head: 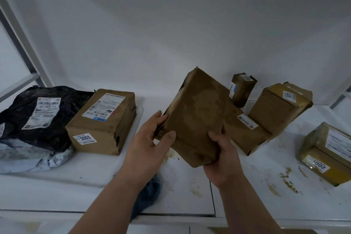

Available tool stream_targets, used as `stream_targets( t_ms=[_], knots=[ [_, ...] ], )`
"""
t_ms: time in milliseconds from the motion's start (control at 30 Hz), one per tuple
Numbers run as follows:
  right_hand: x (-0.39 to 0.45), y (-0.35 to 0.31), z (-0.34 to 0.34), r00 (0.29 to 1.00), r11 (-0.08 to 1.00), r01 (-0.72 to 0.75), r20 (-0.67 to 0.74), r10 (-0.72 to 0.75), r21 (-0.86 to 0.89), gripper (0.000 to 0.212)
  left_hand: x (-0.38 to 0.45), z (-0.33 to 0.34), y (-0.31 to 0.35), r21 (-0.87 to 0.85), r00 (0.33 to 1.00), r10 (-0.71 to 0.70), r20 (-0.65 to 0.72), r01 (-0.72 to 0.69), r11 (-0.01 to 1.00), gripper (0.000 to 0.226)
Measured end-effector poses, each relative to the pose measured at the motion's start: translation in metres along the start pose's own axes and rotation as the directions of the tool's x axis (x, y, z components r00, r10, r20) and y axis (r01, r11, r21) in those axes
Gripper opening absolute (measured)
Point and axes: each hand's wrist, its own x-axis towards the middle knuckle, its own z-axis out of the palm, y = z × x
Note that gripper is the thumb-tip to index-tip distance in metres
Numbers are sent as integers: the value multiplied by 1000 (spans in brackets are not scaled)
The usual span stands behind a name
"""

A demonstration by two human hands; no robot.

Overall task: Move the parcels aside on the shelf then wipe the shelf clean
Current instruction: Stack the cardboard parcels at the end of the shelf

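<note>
A brown cardboard parcel (195, 118) is lifted and tilted above the middle of the white shelf (91, 175). My left hand (150, 138) grips its left edge and my right hand (222, 154) grips its lower right corner. On the left lie a black plastic mailer (41, 114) and a box labelled 3003 (104, 121). On the right sit a flat box (245, 135), a small upright box (242, 89), a larger box (279, 106) and a box labelled 2002 (328, 156). A blue cloth (150, 194) lies on the shelf under my left forearm.
Brownish stains (284, 178) mark the shelf surface in the middle and on the right. A grey plastic bag (32, 156) lies beneath the black mailer. The white back wall stands close behind the parcels, and a shelf upright (24, 43) rises at the left.
</note>
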Motion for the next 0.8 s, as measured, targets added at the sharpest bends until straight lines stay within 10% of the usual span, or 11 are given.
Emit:
stream_targets(
  t_ms=[233, 367, 800],
  knots=[
    [-1, -4, 14, 986, 983, 105, -110, -122, -148, 95, 2, 5, -5, -171, 961, -278, 1, 274, 947, 77],
    [-4, -2, 21, 972, 896, 176, -73, -224, -407, 99, 9, 4, -22, -310, 882, -447, 149, 471, 826, 59],
    [4, -10, 6, 997, 811, 77, 71, -44, -580, 109, 14, 2, -41, -275, 906, -422, 37, 416, 867, 65]
  ],
)
